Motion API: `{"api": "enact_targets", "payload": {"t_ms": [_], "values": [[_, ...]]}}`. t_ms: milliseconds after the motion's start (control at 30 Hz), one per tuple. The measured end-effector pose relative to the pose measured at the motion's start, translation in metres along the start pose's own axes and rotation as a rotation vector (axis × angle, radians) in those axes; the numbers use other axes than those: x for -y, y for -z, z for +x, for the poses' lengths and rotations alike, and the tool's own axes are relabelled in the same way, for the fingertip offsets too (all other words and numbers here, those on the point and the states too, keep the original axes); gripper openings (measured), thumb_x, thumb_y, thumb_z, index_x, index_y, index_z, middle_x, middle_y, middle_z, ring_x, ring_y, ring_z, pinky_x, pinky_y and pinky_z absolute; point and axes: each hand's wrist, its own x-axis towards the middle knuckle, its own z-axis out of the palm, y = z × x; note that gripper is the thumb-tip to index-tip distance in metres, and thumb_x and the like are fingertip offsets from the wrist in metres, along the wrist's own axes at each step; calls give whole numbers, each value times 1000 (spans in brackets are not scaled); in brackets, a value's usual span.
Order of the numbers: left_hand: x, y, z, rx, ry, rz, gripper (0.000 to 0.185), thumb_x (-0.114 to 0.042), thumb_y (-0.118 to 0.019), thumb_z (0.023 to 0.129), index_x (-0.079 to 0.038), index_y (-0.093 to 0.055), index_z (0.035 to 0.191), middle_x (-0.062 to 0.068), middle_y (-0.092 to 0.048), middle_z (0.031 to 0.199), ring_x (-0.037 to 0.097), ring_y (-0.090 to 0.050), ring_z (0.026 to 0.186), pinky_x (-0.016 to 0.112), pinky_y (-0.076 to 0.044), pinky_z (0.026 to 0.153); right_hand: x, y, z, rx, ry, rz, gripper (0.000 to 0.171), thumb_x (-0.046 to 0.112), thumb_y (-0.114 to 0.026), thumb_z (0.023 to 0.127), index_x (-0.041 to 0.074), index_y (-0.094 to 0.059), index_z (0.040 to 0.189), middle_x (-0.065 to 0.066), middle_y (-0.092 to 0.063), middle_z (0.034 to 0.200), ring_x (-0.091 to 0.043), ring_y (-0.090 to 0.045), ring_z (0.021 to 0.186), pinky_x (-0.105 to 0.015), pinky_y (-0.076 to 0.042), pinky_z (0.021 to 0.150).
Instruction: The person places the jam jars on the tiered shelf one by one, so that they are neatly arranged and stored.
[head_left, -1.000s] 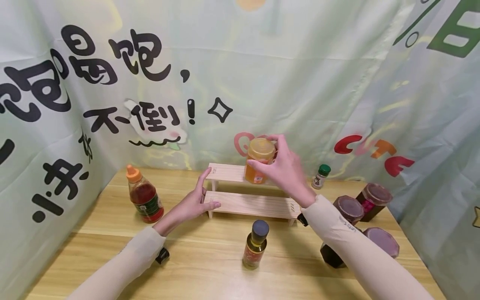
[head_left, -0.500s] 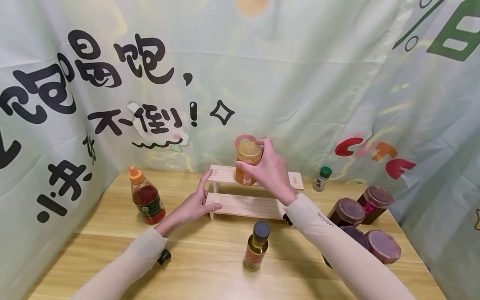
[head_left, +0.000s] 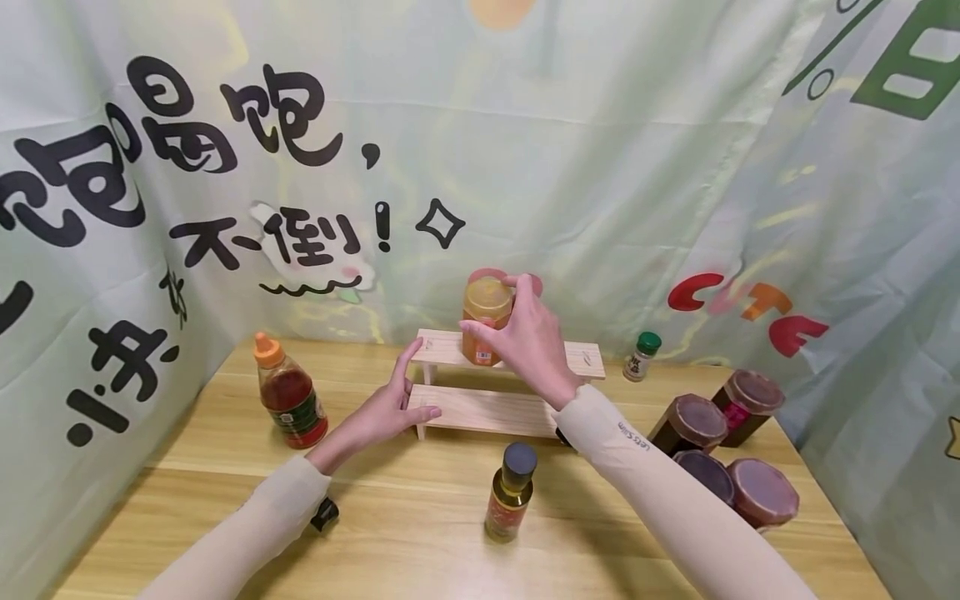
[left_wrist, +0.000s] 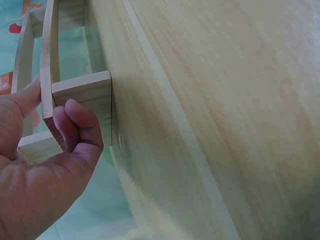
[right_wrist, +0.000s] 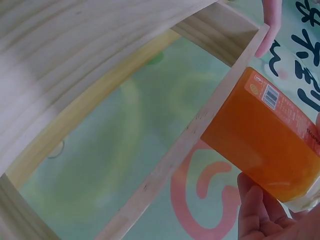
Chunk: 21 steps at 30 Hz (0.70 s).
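1. Nearest on the pale wooden table [head_left: 420,533] stands a small oil bottle [head_left: 510,492] with a dark cap, upright.
2. Near right, three dark jars with brownish lids [head_left: 720,454] sit clustered by the table's edge; at the left stands a red sauce bottle [head_left: 288,400] with an orange cap.
3. Mid-table is a two-step wooden rack [head_left: 487,408]. The left hand [head_left: 386,408] pinches its left end, thumb on the lower step's front edge, fingers up against the upper step.
4. On the upper step, towards its left, sits the honey jar [head_left: 486,321]: clear plastic, amber-orange contents, yellow-orange lid, orange label with a barcode low down. The right hand [head_left: 528,342] is clamped around it, fingers curled over lid and side.
5. Far right stands a small green-capped shaker [head_left: 642,355].
6. Farthest, pale green printed cloth [head_left: 570,150] with black characters walls in the table.
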Motion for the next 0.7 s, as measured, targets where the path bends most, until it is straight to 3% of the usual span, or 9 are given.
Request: {"api": "enact_targets", "payload": {"t_ms": [200,333,567,700], "values": [[0,-1,1,7,0,-9,119,-18,-87,98,-32,2,176,6,-49,82,16,-45,63,28,-43,53,-1,5,-2,44,16,-12,94,54,-89,90,8,-41,156,-10,-68,120,-26,-68,93,-44,-58,74],[0,-2,0,8,6,-9,119,-19,-87,98,-33,2,176,8,-48,84,17,-44,64,28,-44,54,-1,15,-6,112,13,-3,95,54,-84,95,9,-34,162,-10,-64,124,-27,-66,102,-46,-57,80],[0,-2,0,3,-1,-5,119,-19,-87,97,-33,1,176,9,-47,85,16,-42,65,28,-44,54,-1,39,-14,181,-78,142,94,55,-81,96,16,-31,164,-14,-56,143,-30,-57,129,-57,-55,97],[1,-1,0,-6,-1,-6,119,-20,-88,97,-34,1,176,9,-48,86,17,-42,66,28,-44,54,-3,53,-19,196,-91,191,88,52,-78,100,17,-31,165,-13,-53,147,-34,-55,135,-60,-52,104]]}}
